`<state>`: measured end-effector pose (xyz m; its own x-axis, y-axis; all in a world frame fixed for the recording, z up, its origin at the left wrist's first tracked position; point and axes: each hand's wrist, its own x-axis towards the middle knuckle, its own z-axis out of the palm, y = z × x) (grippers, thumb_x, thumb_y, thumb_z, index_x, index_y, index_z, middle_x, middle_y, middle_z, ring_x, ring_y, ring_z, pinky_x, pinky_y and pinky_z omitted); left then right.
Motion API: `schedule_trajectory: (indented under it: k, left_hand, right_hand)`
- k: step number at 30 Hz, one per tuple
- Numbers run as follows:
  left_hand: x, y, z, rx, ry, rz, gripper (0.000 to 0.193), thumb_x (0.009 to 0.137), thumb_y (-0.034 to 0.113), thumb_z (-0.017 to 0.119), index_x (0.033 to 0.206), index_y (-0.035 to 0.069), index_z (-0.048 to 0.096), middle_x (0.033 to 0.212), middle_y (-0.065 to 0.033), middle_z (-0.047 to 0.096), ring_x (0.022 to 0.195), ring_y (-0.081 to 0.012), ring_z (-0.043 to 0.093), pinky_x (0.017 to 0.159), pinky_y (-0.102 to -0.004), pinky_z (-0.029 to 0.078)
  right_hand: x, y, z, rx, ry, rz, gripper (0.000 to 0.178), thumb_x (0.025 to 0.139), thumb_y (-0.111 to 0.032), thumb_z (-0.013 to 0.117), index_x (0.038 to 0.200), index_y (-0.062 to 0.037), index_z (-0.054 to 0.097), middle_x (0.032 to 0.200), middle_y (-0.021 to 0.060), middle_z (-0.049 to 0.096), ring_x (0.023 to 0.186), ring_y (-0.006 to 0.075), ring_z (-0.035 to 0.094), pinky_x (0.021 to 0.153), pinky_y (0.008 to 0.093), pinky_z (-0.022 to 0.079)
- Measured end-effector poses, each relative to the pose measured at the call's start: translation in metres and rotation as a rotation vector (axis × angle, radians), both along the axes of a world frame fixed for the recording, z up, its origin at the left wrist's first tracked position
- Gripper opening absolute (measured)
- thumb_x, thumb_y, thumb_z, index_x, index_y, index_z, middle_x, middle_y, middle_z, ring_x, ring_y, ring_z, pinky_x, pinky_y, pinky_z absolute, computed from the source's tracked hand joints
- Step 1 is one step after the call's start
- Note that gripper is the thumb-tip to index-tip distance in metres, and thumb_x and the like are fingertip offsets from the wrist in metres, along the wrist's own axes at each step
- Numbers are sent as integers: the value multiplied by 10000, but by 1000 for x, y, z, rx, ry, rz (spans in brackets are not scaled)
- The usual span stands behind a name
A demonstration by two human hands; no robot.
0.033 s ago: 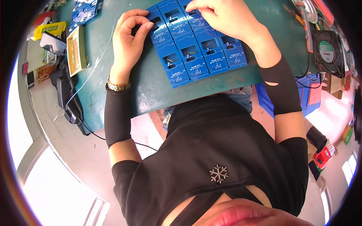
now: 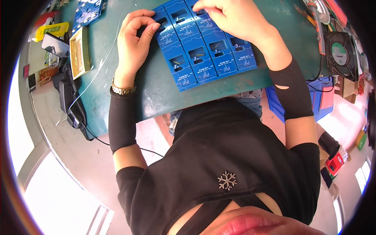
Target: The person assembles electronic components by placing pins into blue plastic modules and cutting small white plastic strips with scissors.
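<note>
A blue circuit board panel [image 2: 201, 51] lies on the green work table [image 2: 156, 100], divided into several repeated boards with rectangular cutouts. Small yellow and metallic bits show inside some of the cutouts. At the panel's upper left edge, my left hand [image 2: 135, 43] is curled, with thumb and fingertips closed on the edge. My right hand [image 2: 239, 19] reaches over the upper right part of the panel. Its thumb and index finger come together above a cutout near the top; whatever is between them is too small to make out. The right hand hides part of the panel.
On the left are a yellow-walled tray [image 2: 79, 53] of thin wire-like pieces, more blue boards [image 2: 87, 15] and a yellow container [image 2: 51, 31]. A black fan [image 2: 340, 55] stands at the right. Below the table's right side sits a blue crate [image 2: 276, 103].
</note>
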<state>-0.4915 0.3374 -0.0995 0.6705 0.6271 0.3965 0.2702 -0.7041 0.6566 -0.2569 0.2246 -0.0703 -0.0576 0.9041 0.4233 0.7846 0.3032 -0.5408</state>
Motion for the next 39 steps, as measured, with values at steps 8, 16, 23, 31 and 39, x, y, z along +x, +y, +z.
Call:
schedule_trajectory:
  k: [8,16,23,31,39]
  left_hand:
    - [8,-3,2,-52,-108,90,93,816,117,725,848,38,685,1023,-54,686,925,-182,628,836,-281,480]
    - [33,-17,3,-38,-41,159,103,811,175,732,850,79,727,1014,-26,704,998,-200,610,889,-317,466]
    - [36,-17,-3,-19,-20,145,108,814,181,727,846,79,713,1032,-27,698,1014,-229,594,901,-331,456]
    - [34,-18,1,75,-17,166,112,820,163,728,843,59,693,1043,-60,682,994,-225,595,898,-329,451]
    - [49,-49,25,-407,-575,51,86,916,106,643,926,21,634,1162,-104,588,977,-126,565,866,-272,452]
  right_hand:
    - [0,1,5,-3,125,-38,131,822,-114,602,874,-34,693,848,160,666,791,339,644,713,406,516]
    - [1,2,1,12,99,-4,117,819,-130,608,834,-41,683,809,153,659,768,338,640,696,409,513]
    - [1,-1,1,-5,74,-13,124,825,-136,597,820,-45,680,807,153,658,771,333,640,702,409,511]
    - [0,1,2,139,145,-27,78,814,-91,626,821,-32,675,790,142,636,722,318,629,668,376,508]
    - [-26,-4,-7,-74,850,146,146,839,-91,721,942,13,709,857,39,689,743,88,613,705,251,514]
